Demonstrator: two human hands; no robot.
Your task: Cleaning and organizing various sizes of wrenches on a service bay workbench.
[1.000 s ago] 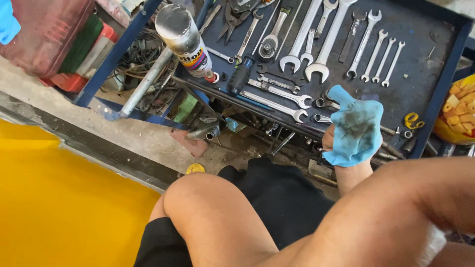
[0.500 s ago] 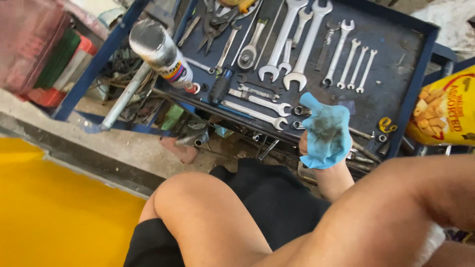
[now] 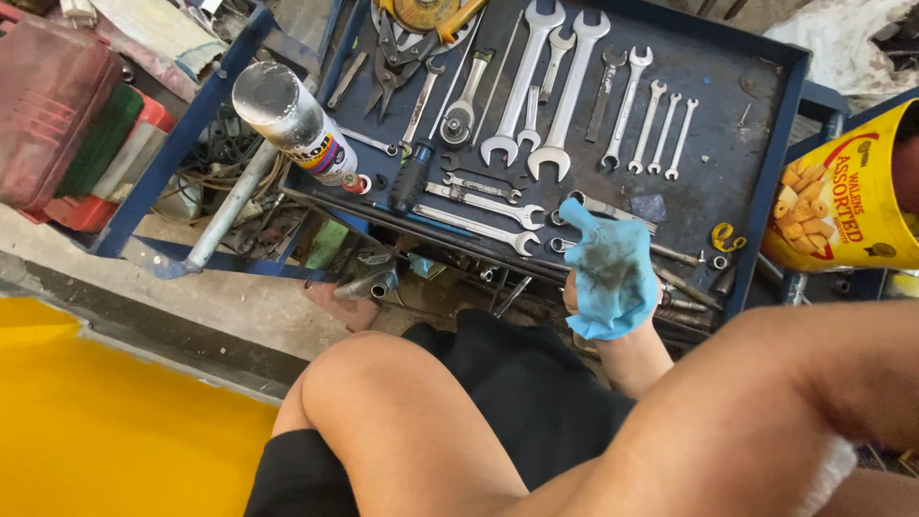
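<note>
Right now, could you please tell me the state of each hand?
Left hand: not in view.
Right hand: blue-gloved, open, grip empty, over the front edge of the tool tray.

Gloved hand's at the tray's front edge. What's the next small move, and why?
Probably ease the gloved hand forward and left onto the small wrench. The hand looks empty and hovers over the front edge of the tray, and that wrench lies loose close to its raised digit.
</note>
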